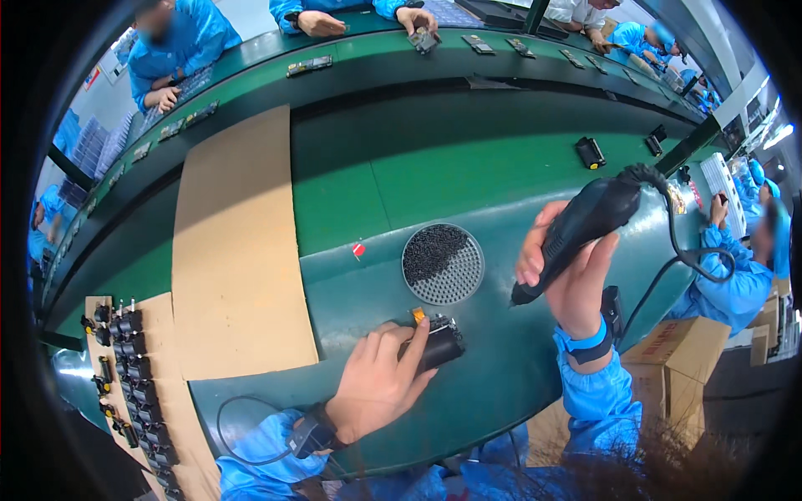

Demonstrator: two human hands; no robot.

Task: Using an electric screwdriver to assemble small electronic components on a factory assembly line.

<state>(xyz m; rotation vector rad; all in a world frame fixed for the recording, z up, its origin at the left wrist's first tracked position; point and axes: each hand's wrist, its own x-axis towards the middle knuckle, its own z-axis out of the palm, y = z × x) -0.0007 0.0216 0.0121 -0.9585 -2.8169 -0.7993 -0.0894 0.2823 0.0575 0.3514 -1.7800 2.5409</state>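
My left hand (380, 380) steadies a small black device housing (443, 344) on the green mat, with fingers along its left side. An orange flex strip (418, 315) sticks up from the housing's far edge. My right hand (581, 284) is wrapped round a black electric screwdriver (593, 213), held raised to the right of the housing. Its tip points down to the left, apart from the housing. Between and beyond my hands lies a round grey dimpled dish (447, 288), partly covered with tiny black screws (432, 252).
A brown cardboard sheet (238, 250) lies at left, beside a row of black housings (138, 367). Two black parts (590, 154) rest at far right. The screwdriver's cord (672, 221) loops on the right. Beyond runs a conveyor (376, 79) with circuit boards; co-workers in blue sit around. A carton (668, 359) stands lower right.
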